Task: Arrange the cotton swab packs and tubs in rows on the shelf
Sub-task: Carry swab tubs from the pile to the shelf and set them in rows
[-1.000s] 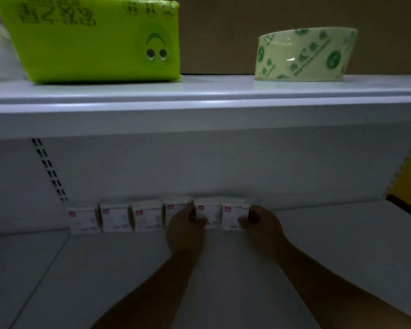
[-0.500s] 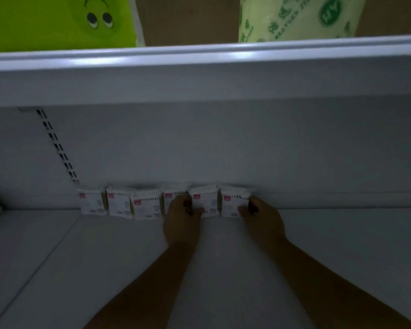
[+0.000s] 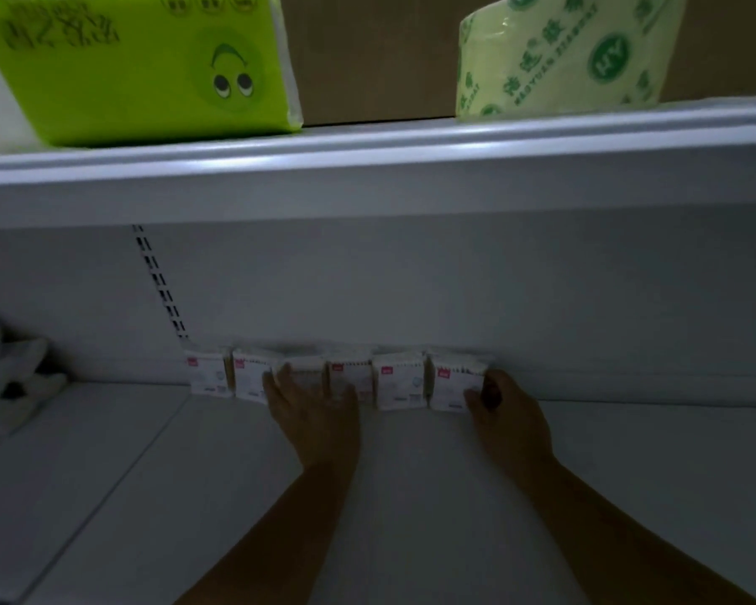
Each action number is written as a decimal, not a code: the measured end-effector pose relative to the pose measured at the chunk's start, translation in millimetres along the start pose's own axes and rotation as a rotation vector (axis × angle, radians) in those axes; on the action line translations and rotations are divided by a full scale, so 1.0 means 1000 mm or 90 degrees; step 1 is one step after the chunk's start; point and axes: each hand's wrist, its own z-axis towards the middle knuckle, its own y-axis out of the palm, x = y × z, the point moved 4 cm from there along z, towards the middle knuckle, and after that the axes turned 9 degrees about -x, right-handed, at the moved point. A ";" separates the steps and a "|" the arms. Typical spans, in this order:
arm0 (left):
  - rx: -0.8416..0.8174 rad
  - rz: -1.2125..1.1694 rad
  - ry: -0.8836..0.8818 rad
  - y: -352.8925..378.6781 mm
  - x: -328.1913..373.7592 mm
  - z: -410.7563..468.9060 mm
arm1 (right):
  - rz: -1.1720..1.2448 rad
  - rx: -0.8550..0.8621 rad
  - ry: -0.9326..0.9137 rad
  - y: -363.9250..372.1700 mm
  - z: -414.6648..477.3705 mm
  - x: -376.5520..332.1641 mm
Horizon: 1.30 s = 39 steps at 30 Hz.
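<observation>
Six cotton swab packs (image 3: 398,382) stand side by side against the back wall of the lower shelf (image 3: 629,473), at 12 o'clock from the wrists. The left hand (image 3: 315,421) presses spread, straight fingers on the third pack (image 3: 306,369). The right hand (image 3: 511,421) pinches the end pack (image 3: 450,382), at the row's 3 o'clock end. On the upper shelf (image 3: 367,168) a green tissue pack (image 3: 140,72) sits at 10 o'clock and a tape roll (image 3: 559,54) at 1 o'clock

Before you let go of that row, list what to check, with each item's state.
1. Cotton swab packs upright against the back wall: ok.
2. Gaps closed: not ok; a dark slit shows beside the leftmost pack.
3. Left hand pressing the middle packs: ok.
4. Right hand grip on the rightmost pack: ok.
5. Free shelf right of the row: ok.
6. Tubs placed: cannot tell; none in view.
</observation>
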 end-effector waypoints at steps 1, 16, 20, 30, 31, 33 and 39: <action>-0.032 -0.003 -0.027 0.000 -0.006 0.005 | -0.001 0.003 0.002 0.000 0.000 0.000; -0.114 0.144 -0.060 0.029 -0.002 0.016 | -0.022 -0.010 0.004 0.000 -0.002 -0.002; -0.100 0.132 -0.012 0.023 -0.001 0.009 | -0.009 -0.008 0.008 -0.001 -0.004 -0.001; -0.174 0.200 -0.084 0.045 0.003 0.001 | -0.044 -0.009 -0.013 -0.002 -0.005 -0.005; -0.177 0.206 -0.083 0.046 0.002 0.001 | -0.045 -0.007 -0.018 -0.002 -0.005 -0.006; -0.180 0.217 -0.088 0.047 0.002 0.002 | -0.051 0.005 -0.022 -0.003 -0.006 -0.006; -0.194 0.227 -0.095 0.044 0.007 -0.001 | -0.071 0.002 -0.034 -0.001 -0.006 -0.007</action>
